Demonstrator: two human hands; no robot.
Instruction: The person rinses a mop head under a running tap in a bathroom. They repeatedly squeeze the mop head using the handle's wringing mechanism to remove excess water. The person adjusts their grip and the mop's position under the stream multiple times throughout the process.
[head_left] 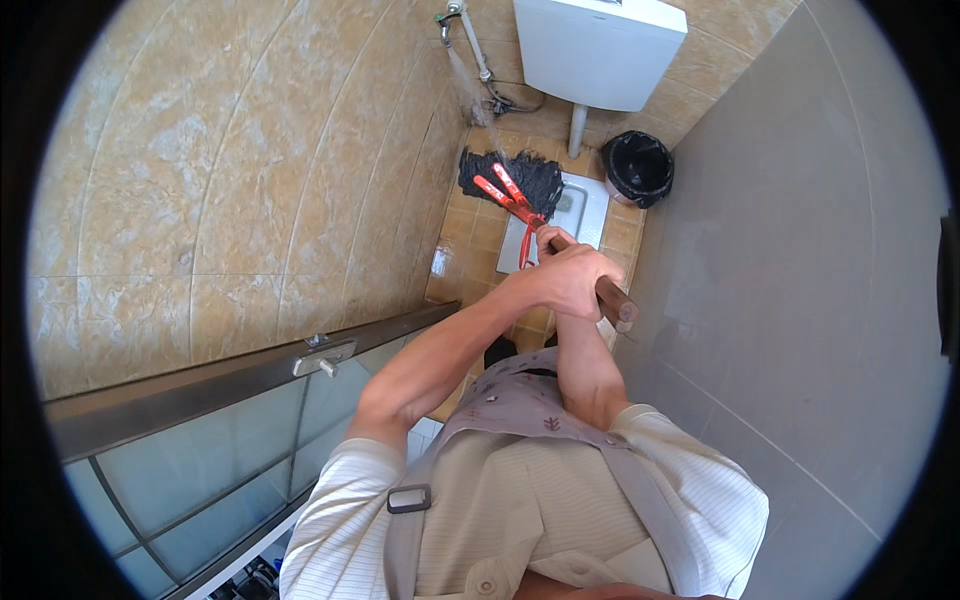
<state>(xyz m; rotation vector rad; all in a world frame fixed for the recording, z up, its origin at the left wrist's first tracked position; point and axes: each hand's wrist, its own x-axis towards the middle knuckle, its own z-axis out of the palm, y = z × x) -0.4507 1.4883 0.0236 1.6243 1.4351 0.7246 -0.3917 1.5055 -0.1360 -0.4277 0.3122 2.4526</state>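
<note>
Both my hands grip the wooden handle [613,303] of a mop, which slants away from me toward the floor. My left hand [583,280] is wrapped round it near the top end, its forearm crossing in front of my right arm. Farther down the handle, my right hand [552,238] is closed round it, partly hidden behind the left. Two red prongs and a red strap show at the mop's lower part [507,193]. The black, wet-looking mop head [505,178] lies spread over the tiles and the squat toilet's left edge. Water [470,88] runs down onto it.
The tap [446,34] is on the wall at the far left. A white cistern [600,55] hangs above the squat toilet [590,200]. To its right stands a bin with a black liner [638,168]. A grey wall [780,270] and a glass-panelled door [220,450] flank me.
</note>
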